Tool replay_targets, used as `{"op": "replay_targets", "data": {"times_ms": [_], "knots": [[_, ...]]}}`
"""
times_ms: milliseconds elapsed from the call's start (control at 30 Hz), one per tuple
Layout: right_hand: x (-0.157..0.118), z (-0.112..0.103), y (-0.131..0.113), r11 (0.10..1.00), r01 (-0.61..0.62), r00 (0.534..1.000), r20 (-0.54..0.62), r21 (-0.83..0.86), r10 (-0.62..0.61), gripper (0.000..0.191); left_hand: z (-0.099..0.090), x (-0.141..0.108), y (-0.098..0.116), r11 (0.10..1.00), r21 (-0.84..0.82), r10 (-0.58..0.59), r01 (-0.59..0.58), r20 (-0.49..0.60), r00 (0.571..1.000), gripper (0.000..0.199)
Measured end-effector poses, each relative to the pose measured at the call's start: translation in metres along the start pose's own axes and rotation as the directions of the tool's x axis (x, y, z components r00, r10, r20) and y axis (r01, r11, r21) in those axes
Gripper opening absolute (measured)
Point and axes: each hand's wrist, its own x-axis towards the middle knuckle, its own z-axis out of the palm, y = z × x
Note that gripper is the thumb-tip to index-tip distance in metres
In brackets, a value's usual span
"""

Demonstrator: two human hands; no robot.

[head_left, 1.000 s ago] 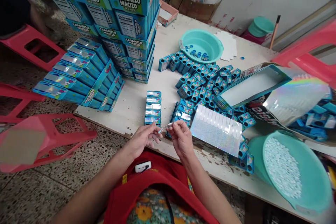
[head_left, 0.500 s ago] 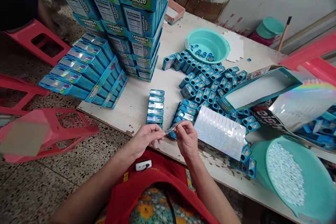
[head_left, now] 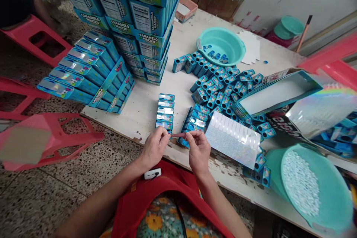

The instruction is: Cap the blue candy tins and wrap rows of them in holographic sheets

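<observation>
Both hands meet above the table's front edge. A thin, shiny, reddish-brown strip (head_left: 177, 135) stretches roughly level between them, its exact kind unclear. My left hand (head_left: 154, 148) has its fingers closed on one end. The other end is pinched between the thumb and fingers of my right hand (head_left: 199, 151). Just beyond my left hand stands a row of small blue boxes (head_left: 166, 110) with shiny tops. Behind my right hand is a second row of blue boxes (head_left: 198, 115), some tops showing round holes. A glittery sheet with pale strips (head_left: 232, 143) lies to the right.
Filled blue display cartons (head_left: 147, 15) are stacked at back left. Many small boxes (head_left: 213, 85) spread across the table below a turquoise basin (head_left: 220, 39) of blue round pieces. A tilted turquoise tub (head_left: 331, 193) with pale candies stands at right, red stools (head_left: 67, 134) at left.
The strip between my hands has turned from slanted and clear-looking to level and reddish-brown. My left hand has rolled over and risen slightly, its fingers now curled closed.
</observation>
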Motion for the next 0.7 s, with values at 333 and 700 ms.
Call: {"op": "replay_targets", "data": {"times_ms": [333, 700], "knots": [[0.000, 0.008, 0.009, 0.953, -0.218, 0.976, 0.059, 0.212, 0.211, 0.024, -0.005, 0.010, -0.016, 0.861, -0.463, -0.193, 0.209, 0.083, 0.978, 0.025], [0.001, 0.016, 0.017, 0.913, -0.290, 0.956, 0.122, 0.287, 0.266, 0.022, 0.004, 0.017, -0.032, 0.696, -0.684, -0.174, 0.218, 0.133, 0.976, 0.055]]}}
